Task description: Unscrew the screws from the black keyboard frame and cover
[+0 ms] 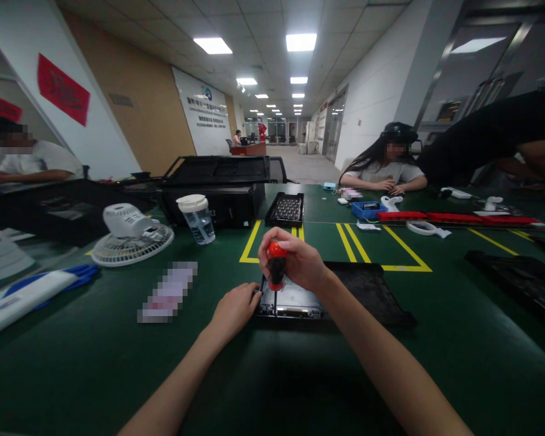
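My right hand (306, 263) is wrapped around the red and black handle of a screwdriver (277, 269), which stands upright. Its dark shaft points down at the silver plate (295, 297) on the left part of a flat black panel (367, 293). The contact at the screwdriver's tip is too small to make out. At the panel's left edge, my left hand (236, 309) grips the rim with thumb and fingers close together. Part of the panel's far side is hidden behind my right hand.
A lidded cup (198, 221) and a white fan (131, 236) stand to the left. Behind are a black case (213, 203) and a black tray (285, 209) of small parts. A blue box (367, 209) and tape roll (421, 228) lie right. People sit or lean at both sides.
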A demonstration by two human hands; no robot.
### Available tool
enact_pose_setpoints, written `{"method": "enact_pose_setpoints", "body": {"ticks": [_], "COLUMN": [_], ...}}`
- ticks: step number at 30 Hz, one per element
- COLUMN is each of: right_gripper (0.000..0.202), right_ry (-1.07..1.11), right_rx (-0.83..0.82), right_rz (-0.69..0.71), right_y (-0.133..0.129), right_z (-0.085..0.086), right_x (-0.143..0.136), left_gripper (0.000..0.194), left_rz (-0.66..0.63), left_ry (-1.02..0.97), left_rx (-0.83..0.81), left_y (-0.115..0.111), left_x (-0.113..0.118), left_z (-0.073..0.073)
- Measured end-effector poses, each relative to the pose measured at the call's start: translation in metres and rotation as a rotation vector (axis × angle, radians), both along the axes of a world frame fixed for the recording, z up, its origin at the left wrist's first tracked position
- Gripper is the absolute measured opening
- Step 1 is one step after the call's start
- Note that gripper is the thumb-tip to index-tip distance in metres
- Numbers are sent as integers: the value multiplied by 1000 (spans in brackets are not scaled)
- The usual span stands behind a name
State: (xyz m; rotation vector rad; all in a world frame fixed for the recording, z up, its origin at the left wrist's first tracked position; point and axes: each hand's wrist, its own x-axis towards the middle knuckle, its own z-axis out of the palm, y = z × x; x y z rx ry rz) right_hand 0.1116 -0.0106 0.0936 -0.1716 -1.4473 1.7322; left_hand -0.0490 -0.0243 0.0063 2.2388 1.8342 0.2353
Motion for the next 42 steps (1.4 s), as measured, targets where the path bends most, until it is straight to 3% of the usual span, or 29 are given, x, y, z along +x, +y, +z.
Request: {"method": "enact_pose_setpoints", "body": {"ticks": [12, 21, 42], "right_gripper": [16, 17, 12], "right_ry": [-24, -35, -14], "right_rx": [-6, 28, 20], "right_rz": [-17, -5, 34], "right_y": [1, 1, 5], "right_z": [-1, -1, -4], "right_x": [-1, -1, 1], "left_gripper": [31, 32, 32], "left_rz": [-6, -56, -26], "left_ry": [2, -30, 17], "left_rx": [-2, 45, 9], "left_y": [1, 6, -1], "left_x": [-1, -5, -1], "left_z": [0, -10, 2]}}
